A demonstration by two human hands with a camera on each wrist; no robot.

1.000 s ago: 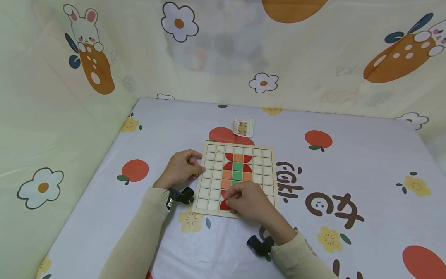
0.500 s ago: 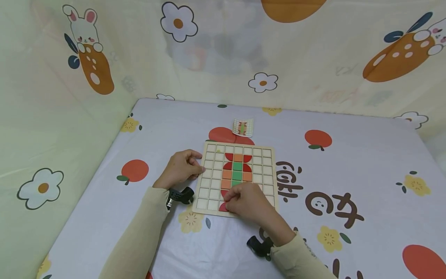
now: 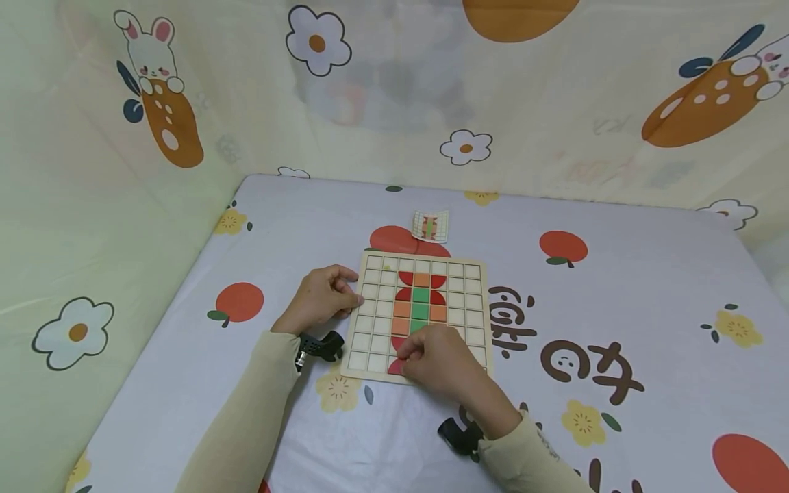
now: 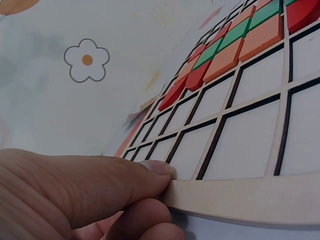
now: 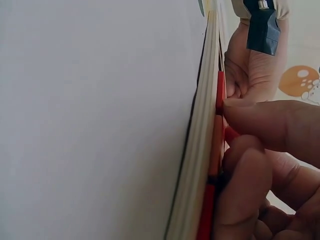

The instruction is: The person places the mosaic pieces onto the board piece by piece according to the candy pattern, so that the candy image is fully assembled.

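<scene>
A wooden grid board (image 3: 370, 342) lies on the table, with red, orange and green tiles (image 3: 420, 310) set in its middle columns. My left hand (image 3: 317, 298) holds the board's left edge, thumb on top and fingers curled beside it, as the left wrist view also shows. Over the lower middle, my right hand (image 3: 440, 359) has curled fingers and a thumb tip against a red tile (image 5: 220, 92) in the near row. An orange tile (image 5: 216, 150) sits beside it, and a bit of red shows between thumb and index finger. The right hand hides several lower cells.
Behind the board lies a small pattern card (image 3: 430, 226) showing a similar coloured design. The tablecloth (image 3: 647, 274) is printed with fruit, flowers and lettering. A patterned curtain (image 3: 394, 89) rises at the back and left. Each wrist wears a black camera (image 3: 461, 436).
The near-row red tile has shifted slightly towards me and now looks lower in its cell. My right fingers have moved very little, and my left hand stays at the board's edge.
</scene>
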